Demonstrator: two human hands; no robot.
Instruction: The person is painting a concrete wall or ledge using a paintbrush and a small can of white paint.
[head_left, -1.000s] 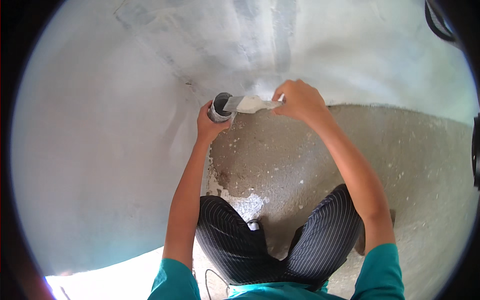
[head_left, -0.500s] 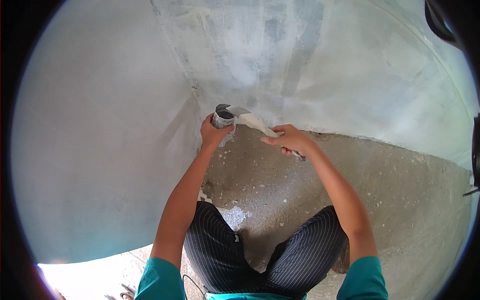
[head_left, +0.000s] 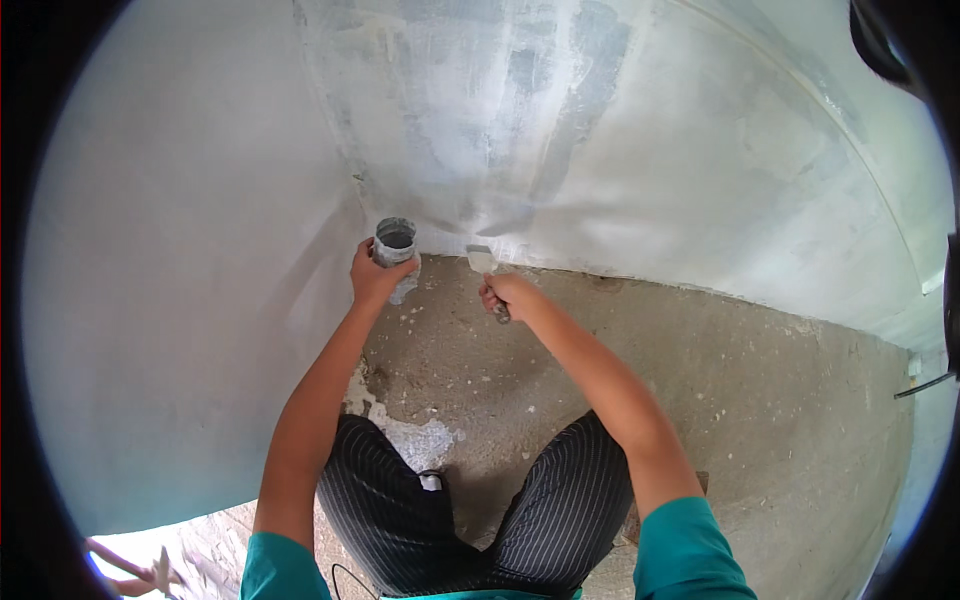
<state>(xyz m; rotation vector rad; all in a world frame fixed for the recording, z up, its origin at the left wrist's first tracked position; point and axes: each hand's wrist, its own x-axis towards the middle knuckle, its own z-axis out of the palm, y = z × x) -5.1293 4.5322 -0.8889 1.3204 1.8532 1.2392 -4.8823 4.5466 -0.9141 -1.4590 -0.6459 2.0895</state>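
Observation:
My left hand [head_left: 375, 275] is wrapped round a grey, crusted cylindrical pot [head_left: 397, 236], held upright by the corner where the two walls meet. Its top is open and the inside looks dark grey; how much it holds, I cannot tell. To the right of the pot, my right hand [head_left: 510, 292] grips a putty knife [head_left: 482, 260] by its handle. The pale blade points away from me, close to the foot of the wall ahead. Whether the blade touches that wall is unclear.
A smooth grey-white wall [head_left: 190, 280] rises on my left, and a patchy plastered wall [head_left: 700, 170] stands ahead. The rough concrete floor [head_left: 560, 360] carries white splashes. A thin dark cable [head_left: 922, 387] sticks out at the far right. My knees [head_left: 385, 470] are bent below my arms.
The putty knife has left the pot's rim and moved down toward the foot of the wall ahead. In the picture, both hands and the pot have shifted left.

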